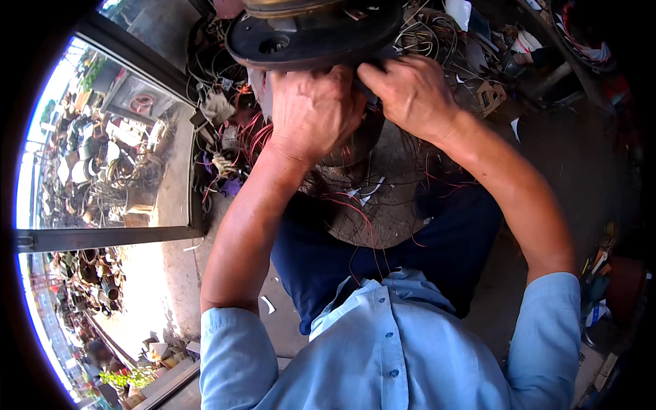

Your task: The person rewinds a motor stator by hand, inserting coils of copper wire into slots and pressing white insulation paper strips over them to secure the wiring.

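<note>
A dark round disc with a hole in it and a brass-coloured part on top hangs over my hands. My left hand is bent into a fist just below its near edge, its fingertips hidden. Beside it, my right hand curls inward from the right, fingers closed and partly under the disc. What either hand grips is out of sight. Behind and below them shows a dark rounded body. Thin red wires spread out to the left of my hands, and more hang down towards my lap.
Coiled cables and scrap lie beyond the disc. White scraps are scattered on the floor between my knees. On the left stands a metal-framed glass door, with heaped scrap outside. Tools lie at the far right.
</note>
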